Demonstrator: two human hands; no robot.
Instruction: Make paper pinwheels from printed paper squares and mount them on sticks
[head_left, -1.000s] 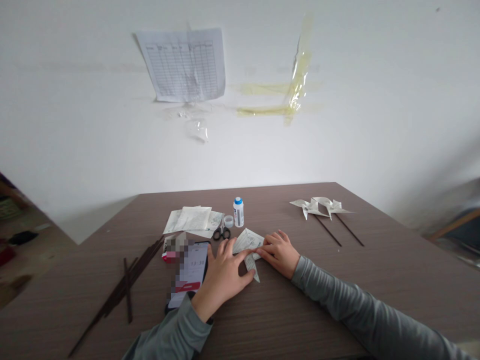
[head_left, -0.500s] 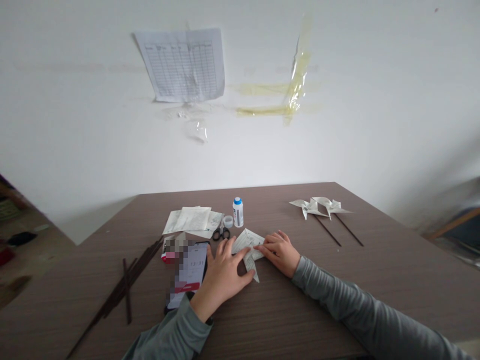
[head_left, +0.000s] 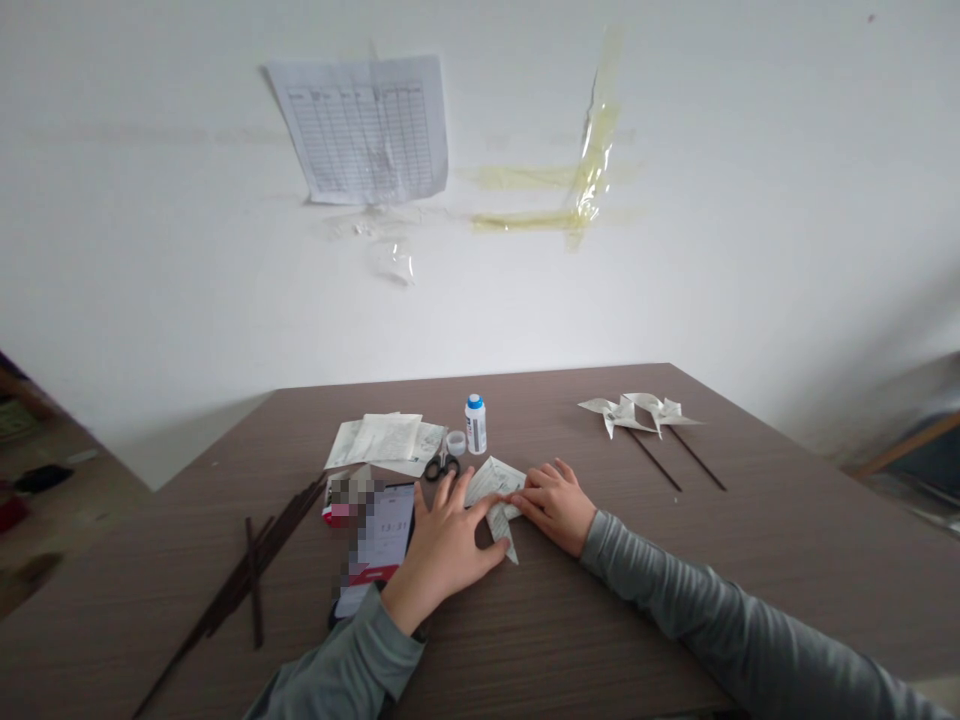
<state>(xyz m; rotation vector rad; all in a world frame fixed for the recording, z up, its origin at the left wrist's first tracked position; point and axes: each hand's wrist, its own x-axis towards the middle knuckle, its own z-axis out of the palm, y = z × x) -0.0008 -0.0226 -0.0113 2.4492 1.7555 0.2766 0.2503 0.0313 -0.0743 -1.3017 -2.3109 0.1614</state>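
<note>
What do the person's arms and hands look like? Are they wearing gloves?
No gloves: the left hand and right hand are both bare. Both arms wear long grey sleeves. The left sleeve looks a little greenish, and the right sleeve has lots of wrinkles. I can't see any pictures or writing on them.

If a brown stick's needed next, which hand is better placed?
Left, likely. Both hands are on the folded paper, but the left hand is nearer the brown sticks; the right hand would have to reach across it.
</note>
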